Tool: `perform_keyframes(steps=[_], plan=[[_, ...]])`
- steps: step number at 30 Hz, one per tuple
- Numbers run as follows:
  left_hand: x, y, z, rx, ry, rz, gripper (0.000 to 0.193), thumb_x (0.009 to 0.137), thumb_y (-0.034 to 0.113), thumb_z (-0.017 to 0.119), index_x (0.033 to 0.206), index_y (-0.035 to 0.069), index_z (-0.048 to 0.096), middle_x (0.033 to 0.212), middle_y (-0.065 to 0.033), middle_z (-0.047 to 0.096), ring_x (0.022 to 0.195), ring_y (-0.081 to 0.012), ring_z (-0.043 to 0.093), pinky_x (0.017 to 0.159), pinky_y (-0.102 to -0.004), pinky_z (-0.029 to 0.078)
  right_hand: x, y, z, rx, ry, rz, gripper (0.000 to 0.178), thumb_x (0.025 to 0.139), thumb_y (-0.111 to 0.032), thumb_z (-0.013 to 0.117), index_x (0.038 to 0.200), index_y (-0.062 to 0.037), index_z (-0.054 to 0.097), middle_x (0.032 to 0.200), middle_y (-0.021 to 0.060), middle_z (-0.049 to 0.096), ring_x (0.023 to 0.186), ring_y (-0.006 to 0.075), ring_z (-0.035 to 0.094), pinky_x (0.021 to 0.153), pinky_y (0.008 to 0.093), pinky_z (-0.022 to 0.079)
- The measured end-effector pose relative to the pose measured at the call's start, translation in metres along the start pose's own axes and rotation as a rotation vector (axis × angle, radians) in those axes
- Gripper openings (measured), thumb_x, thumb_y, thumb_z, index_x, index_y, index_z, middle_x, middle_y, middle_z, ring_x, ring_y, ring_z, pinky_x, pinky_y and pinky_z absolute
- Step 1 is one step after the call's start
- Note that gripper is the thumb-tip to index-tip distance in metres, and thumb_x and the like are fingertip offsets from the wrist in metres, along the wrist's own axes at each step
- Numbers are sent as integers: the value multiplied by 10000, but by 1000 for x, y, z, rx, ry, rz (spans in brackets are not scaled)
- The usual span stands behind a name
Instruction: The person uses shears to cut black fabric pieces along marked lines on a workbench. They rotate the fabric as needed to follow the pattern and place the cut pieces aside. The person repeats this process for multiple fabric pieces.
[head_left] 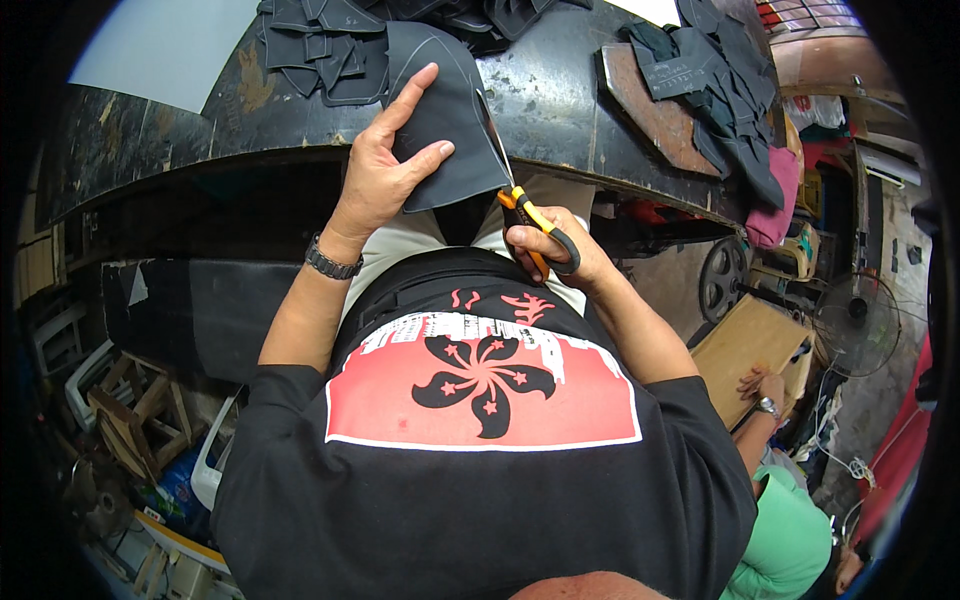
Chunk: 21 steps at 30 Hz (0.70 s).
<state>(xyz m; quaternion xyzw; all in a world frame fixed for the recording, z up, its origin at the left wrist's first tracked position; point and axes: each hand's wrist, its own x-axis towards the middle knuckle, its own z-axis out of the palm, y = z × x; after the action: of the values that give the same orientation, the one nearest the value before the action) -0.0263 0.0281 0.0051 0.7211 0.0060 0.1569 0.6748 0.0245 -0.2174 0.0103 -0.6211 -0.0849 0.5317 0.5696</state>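
A black, sheet-like piece with a thin pale curved outline drawn on it reaches over the table's near edge. My left hand grips its left side, thumb and forefinger on top; the other fingers are mostly hidden. In my right hand are scissors with yellow-orange and black handles. Their blades point away from me along the right edge of the piece, one blade showing beside it. Just beyond lies a pile of cut black pieces, some with pale outlines.
The dark, worn table spans the far side. At its right, more black pieces lie on and beside a brown board. A pink cloth hangs by the corner. A fan and a co-worker in a green top are at right.
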Motion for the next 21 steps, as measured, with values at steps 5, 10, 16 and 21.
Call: perform_keyframes(steps=[5,10,16,21], plan=[[0,0,2,-27,1,-4,710,824,-14,701,1465,25,398,1496,-104,431,1320,-162,452,1113,-304,336,-2,2,2,-52,47,45,353,853,-331,750,711,-70,561,535,-8,509,403,76,469,386,227,360],[0,-3,5,-33,32,27,673,831,-10,701,1446,22,430,1464,-108,468,1289,-157,481,1085,-290,370,-3,3,9,-57,96,47,361,848,-334,760,700,-73,559,537,-5,514,402,70,478,375,214,355],[3,-7,0,-49,89,-35,572,844,17,710,1384,25,520,1352,-88,576,1199,-149,544,1046,-277,401,-2,-1,5,-85,55,57,369,859,-347,744,706,-68,558,542,3,518,411,81,489,390,226,366],[5,-6,4,-9,63,39,607,813,13,734,1383,51,529,1347,-100,571,1205,-155,537,1039,-282,407,6,-6,0,-53,-6,-19,400,883,-407,673,772,-38,566,623,40,549,471,121,536,441,248,407]])
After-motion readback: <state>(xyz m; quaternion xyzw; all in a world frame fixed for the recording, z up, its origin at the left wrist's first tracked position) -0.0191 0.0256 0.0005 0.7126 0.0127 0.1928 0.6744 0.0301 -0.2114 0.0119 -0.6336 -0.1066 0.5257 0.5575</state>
